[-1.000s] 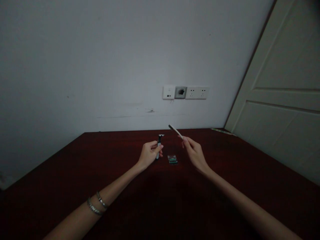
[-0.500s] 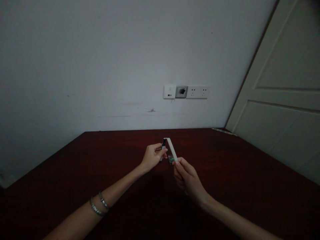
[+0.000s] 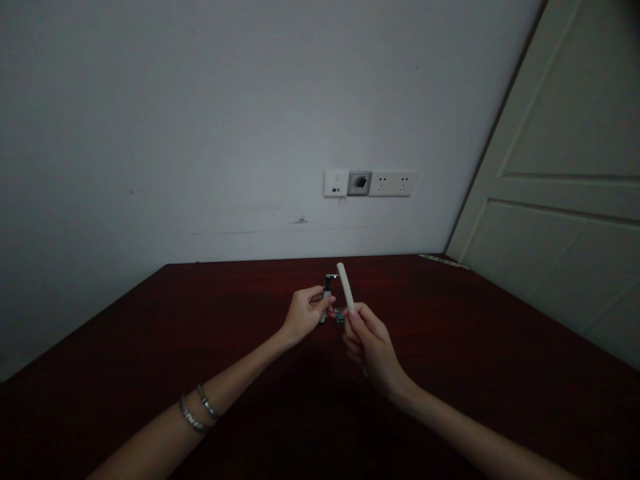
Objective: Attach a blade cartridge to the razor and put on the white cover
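My left hand (image 3: 306, 312) is closed around a slim grey-and-black tool (image 3: 327, 288), held upright. A small shiny metal piece juts rightward from its top; I cannot make out its kind. My right hand (image 3: 373, 340) grips a long white stick (image 3: 345, 283) with a rounded top, between thumb and fingers. The stick leans slightly left, its upper end just right of the tool's metal piece, with a small gap between them. Behind the hands on the table is a small green-and-clear item (image 3: 340, 317), partly hidden by my right fingers.
The dark red-brown table (image 3: 240, 287) runs up to a pale wall (image 3: 200, 133). White sockets (image 3: 390, 184) and a grey socket (image 3: 359, 183) are on the wall. A thin pale strip (image 3: 443, 261) lies at the far right corner, beside a panelled white door (image 3: 565, 200).
The white stick has come apart from the top of the tool; its tip has risen. My right hand has moved slightly up and left. My left hand stays nearly still.
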Motion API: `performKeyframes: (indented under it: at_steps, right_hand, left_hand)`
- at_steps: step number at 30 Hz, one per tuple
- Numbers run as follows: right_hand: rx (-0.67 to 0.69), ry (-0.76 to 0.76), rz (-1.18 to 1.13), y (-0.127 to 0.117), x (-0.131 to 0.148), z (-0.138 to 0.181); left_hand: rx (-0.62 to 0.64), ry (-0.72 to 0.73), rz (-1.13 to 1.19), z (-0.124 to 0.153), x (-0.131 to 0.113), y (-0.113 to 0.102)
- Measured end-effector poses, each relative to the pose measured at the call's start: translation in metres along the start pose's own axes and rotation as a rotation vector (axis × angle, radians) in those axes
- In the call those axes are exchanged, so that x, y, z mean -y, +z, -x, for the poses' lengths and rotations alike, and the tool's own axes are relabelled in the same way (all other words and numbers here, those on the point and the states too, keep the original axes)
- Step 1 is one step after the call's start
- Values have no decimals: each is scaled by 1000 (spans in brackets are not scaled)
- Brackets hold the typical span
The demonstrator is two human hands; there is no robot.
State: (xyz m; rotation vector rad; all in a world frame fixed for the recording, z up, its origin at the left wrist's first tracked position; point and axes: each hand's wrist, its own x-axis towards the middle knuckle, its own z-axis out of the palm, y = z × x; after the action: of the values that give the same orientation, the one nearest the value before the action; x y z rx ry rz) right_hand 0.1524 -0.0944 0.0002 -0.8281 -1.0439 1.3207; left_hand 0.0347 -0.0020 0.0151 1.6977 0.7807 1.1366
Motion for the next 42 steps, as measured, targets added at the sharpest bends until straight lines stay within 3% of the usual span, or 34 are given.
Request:
performKeyframes:
  at_steps: [5, 9, 13, 18, 22, 27, 31, 35, 39, 42]
  right_hand:
    - [53, 62, 22, -3, -7, -1]
    - [0, -20, -14, 0, -8, -1]
    - [70, 81, 17, 9, -9, 5]
    - [-21, -31, -68, 14, -8, 4]
    - [46, 83, -37, 13, -10, 1]
    - [-39, -54, -94, 12, -8, -4]
    - [27, 40, -48, 11, -12, -1]
    - [-37, -45, -75, 11, -12, -4]
    - [38, 13, -35, 10, -10, -7]
    - [18, -37, -29, 11, -9, -7]
  left_hand:
    - [-51, 16, 9, -2, -2, -1]
    - [-3, 16, 8, -3, 0, -2]
    - [-27, 19, 22, -2, 2, -1]
    - [-6, 49, 14, -3, 2, -2]
    - [-32, 37, 39, -3, 0, -2]
    - [-1, 47, 45, -2, 0, -1]
    - [-25, 28, 45, -2, 2, 1]
    - [13, 33, 49, -2, 2, 2]
    - [-30, 34, 38, -2, 4, 2]
    - [-28, 34, 26, -3, 5, 1]
